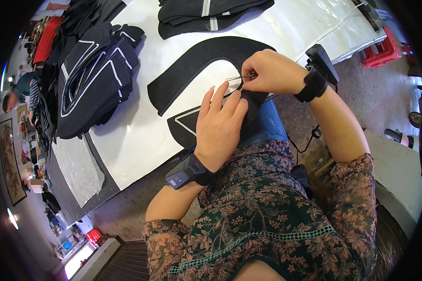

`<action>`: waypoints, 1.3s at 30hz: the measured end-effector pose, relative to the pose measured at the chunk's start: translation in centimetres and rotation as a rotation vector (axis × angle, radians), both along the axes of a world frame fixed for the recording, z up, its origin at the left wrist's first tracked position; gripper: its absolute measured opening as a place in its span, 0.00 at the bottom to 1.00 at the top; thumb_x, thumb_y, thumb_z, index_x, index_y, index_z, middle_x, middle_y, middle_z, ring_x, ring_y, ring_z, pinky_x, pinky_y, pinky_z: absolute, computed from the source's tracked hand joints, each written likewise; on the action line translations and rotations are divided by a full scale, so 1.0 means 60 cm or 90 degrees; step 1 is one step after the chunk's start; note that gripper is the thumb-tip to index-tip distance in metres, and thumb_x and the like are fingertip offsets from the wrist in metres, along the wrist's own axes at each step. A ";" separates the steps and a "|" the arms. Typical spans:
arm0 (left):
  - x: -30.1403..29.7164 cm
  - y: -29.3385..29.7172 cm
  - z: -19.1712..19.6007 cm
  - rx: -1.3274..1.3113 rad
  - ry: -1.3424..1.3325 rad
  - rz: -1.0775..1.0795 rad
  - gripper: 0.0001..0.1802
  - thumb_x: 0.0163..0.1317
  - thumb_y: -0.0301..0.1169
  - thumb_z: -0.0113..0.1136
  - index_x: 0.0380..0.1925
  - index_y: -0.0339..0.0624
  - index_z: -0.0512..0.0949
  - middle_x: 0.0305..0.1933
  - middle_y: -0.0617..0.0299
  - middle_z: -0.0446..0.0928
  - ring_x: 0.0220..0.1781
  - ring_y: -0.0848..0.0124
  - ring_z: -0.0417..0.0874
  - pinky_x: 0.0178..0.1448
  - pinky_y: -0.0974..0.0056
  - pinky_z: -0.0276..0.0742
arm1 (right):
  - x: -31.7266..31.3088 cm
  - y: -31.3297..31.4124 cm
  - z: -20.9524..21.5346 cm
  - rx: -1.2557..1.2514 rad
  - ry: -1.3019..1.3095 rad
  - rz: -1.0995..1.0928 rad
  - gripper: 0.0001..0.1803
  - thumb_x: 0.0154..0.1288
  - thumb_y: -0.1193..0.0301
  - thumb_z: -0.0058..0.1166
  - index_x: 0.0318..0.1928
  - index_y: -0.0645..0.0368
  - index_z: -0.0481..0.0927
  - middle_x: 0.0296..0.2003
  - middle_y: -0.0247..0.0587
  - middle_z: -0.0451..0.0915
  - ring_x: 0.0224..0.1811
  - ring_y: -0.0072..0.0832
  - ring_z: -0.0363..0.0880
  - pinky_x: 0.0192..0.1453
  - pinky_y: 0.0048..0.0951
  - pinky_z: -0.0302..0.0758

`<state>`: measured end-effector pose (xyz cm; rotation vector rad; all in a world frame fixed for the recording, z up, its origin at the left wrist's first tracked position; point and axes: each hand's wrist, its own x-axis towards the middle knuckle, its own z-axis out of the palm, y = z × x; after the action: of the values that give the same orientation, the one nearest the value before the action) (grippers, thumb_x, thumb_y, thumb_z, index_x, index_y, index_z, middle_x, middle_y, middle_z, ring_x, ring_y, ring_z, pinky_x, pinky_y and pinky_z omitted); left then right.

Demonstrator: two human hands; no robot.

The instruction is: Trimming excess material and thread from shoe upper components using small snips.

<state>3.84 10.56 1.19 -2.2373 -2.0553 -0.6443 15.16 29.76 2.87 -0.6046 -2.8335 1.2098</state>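
On the white table (126,159), right in front of the person, lay a curved black piece (183,70). The left hand (220,122) rested over its near side, by a white line, with the fingers a little apart. The right hand (272,70) had its thumb and fingers pinched on a thin metal tool (235,78) near the left fingertips. To the left sat a pile of black pieces with white stripes (89,112). Farther back was another black stack (187,18). A red stool (384,49) stood off to the right.

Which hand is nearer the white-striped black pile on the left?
Left. The left hand lies to the right of the white-striped black pile; the right hand is farther right.
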 end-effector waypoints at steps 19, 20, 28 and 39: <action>0.015 0.014 -0.006 0.020 -0.027 0.023 0.18 0.56 0.19 0.58 0.48 0.42 0.80 0.57 0.57 0.79 0.66 0.51 0.75 0.71 0.47 0.69 | -0.025 0.050 0.018 0.008 -0.060 0.076 0.12 0.51 0.67 0.65 0.30 0.65 0.86 0.23 0.43 0.83 0.26 0.29 0.81 0.34 0.29 0.76; 0.014 0.014 -0.005 0.021 -0.028 0.025 0.18 0.56 0.19 0.58 0.48 0.42 0.80 0.57 0.57 0.79 0.66 0.51 0.75 0.71 0.47 0.69 | -0.025 0.049 0.020 0.009 -0.060 0.077 0.12 0.51 0.67 0.65 0.30 0.65 0.86 0.23 0.43 0.83 0.26 0.29 0.81 0.34 0.29 0.76; 0.010 -0.001 -0.003 0.026 0.000 0.004 0.18 0.53 0.19 0.58 0.46 0.42 0.81 0.55 0.59 0.80 0.64 0.53 0.77 0.69 0.48 0.71 | -0.013 0.013 0.016 -0.031 -0.065 0.057 0.12 0.51 0.67 0.65 0.31 0.66 0.86 0.24 0.47 0.83 0.27 0.33 0.83 0.35 0.31 0.77; -0.030 -0.010 0.000 0.029 -0.050 -0.074 0.14 0.54 0.22 0.59 0.42 0.43 0.82 0.53 0.62 0.82 0.61 0.56 0.80 0.64 0.51 0.76 | -0.012 -0.015 0.002 -0.019 -0.033 0.031 0.14 0.50 0.66 0.65 0.31 0.67 0.86 0.25 0.51 0.83 0.28 0.39 0.84 0.36 0.33 0.78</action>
<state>2.07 9.96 1.19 -2.3555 -1.9340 -0.7911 14.45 28.85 2.99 -0.5802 -2.8938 1.2642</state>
